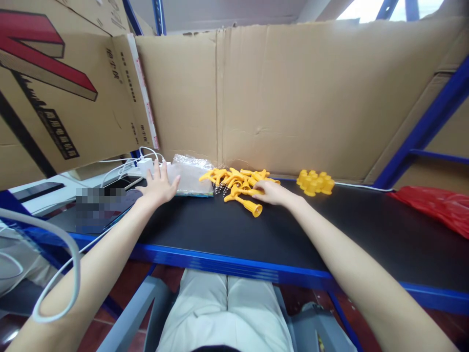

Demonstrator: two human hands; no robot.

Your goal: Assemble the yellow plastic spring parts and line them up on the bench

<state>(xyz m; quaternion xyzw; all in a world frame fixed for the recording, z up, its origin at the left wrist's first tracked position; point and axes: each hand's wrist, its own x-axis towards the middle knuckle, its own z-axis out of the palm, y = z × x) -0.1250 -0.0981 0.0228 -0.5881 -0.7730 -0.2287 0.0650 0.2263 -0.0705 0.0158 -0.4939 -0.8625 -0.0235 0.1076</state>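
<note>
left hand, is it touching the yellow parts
No, the left hand lies open on the clear plastic bags, beside the yellow parts.

Bright, even daylight, heavy wide-angle warp.
Blown-out white glare at window [362, 10] top right; only faint, soft shadows on black table [220, 234]; parts [238, 183] crisp at centre; cardboard [293, 98] bowed, post [421, 132] leaning hard at the edge; pixelated patch [98, 203] left; cable [58, 274] near lens slightly soft.

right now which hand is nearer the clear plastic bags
Left. The left hand meets the clear plastic bags at their left edge; the right hand is further right, on yellow plastic pieces.
</note>
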